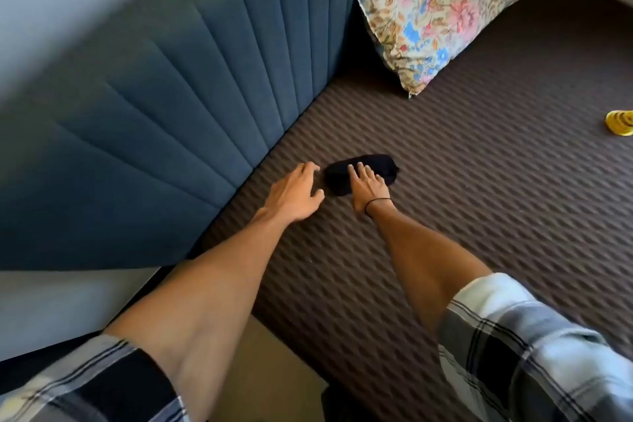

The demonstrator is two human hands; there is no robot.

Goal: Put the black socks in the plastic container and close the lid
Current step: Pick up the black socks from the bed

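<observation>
The black socks (pixel 371 166) lie as a dark folded bundle on the brown ribbed bed cover (pixel 479 199), close to the headboard. My right hand (pixel 368 187) rests flat on top of the bundle, fingers spread, a thin black band on the wrist. My left hand (pixel 296 193) is just to the left of the socks with its fingers apart, fingertips near the bundle's left end, holding nothing. No plastic container is in view.
A blue padded headboard (pixel 171 113) runs along the left of the bed. A floral pillow (pixel 435 10) lies at the far end. A yellow patterned item (pixel 620 123) sits at the right edge. Floor shows at the bed's near corner.
</observation>
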